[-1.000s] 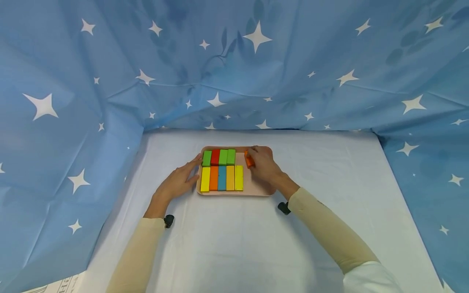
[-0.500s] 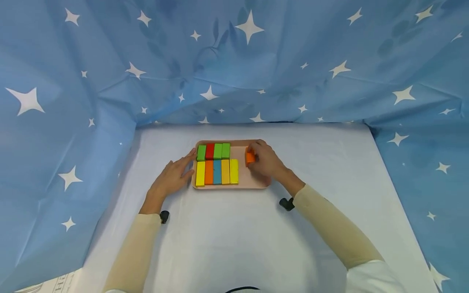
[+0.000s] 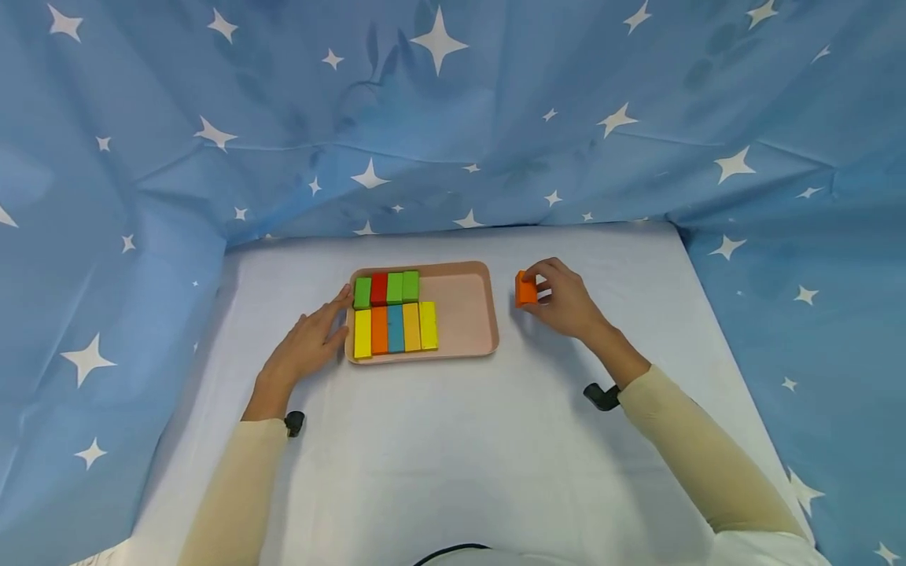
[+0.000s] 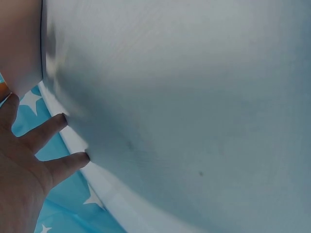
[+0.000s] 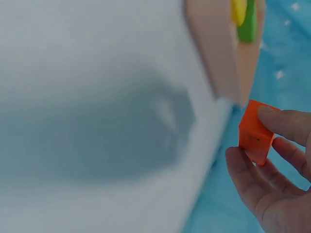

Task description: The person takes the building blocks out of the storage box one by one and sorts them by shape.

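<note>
In the head view my right hand pinches an orange block just right of the pink tray. The right wrist view shows the orange block between thumb and fingers, over the white cloth. My left hand rests with its fingers at the tray's left edge, holding nothing; its fingers spread in the left wrist view. In the tray's left part, a back row has green blocks and a red block. The front row holds yellow, orange, blue and light orange blocks side by side.
The tray stands on a white cloth-covered table. A blue curtain with white stars hangs behind and along both sides. A small black device sits at my right wrist, another at my left.
My right hand has lifted the orange block from the tray's right part and carried it rightward past the rim. The left hand stays at the tray's left edge; the head view has shifted.
</note>
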{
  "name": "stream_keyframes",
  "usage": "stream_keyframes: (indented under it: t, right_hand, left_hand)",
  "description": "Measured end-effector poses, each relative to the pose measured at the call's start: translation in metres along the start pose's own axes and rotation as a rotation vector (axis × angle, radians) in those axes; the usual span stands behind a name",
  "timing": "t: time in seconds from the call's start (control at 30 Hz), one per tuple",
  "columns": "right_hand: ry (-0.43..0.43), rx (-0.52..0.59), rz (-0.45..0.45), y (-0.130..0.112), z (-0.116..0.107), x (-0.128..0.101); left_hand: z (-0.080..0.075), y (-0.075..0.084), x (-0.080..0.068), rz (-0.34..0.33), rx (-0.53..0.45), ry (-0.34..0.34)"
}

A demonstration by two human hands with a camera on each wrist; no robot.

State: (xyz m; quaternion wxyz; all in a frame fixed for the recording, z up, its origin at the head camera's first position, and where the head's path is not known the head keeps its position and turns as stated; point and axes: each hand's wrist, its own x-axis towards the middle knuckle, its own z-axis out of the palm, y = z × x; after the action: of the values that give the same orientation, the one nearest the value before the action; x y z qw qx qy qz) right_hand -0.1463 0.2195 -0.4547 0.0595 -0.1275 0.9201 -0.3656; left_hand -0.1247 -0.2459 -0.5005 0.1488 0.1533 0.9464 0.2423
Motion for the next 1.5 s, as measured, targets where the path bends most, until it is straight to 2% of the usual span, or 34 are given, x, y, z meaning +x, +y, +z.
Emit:
stream_keyframes:
  t: [0.17,0.37,0.53,0.73,1.03,1.3,1.5]
  right_hand:
    - [-0.001,-0.009,0.030,0.026,-0.004,0.009]
    - [-0.026,-0.017,0.034,0.046,0.013,0.026]
    - [-0.047,-0.004,0.016,0.044,0.023,0.036]
    - [-0.058,-0.029,0.041,0.042,0.029,0.040]
    - [-0.059,-0.032,0.054,0.041,0.030,0.045]
    - [-0.057,-0.026,0.062,0.039,0.030,0.045]
    - [-0.074,-0.017,0.115,0.034,0.028,0.043]
  left_hand:
    - [0.000,-0.005,-0.002,-0.007,-0.021,0.001]
    - [0.002,-0.004,-0.003,-0.002,-0.033,0.003]
    - [0.003,-0.002,-0.001,0.004,-0.026,0.003]
    - [0.003,0.000,-0.001,-0.005,-0.041,-0.011]
    - [0.000,0.000,0.001,-0.021,-0.016,-0.026]
    - [0.000,0.000,0.000,-0.020,-0.048,-0.017]
    - [0.003,-0.003,0.001,-0.017,-0.049,-0.016]
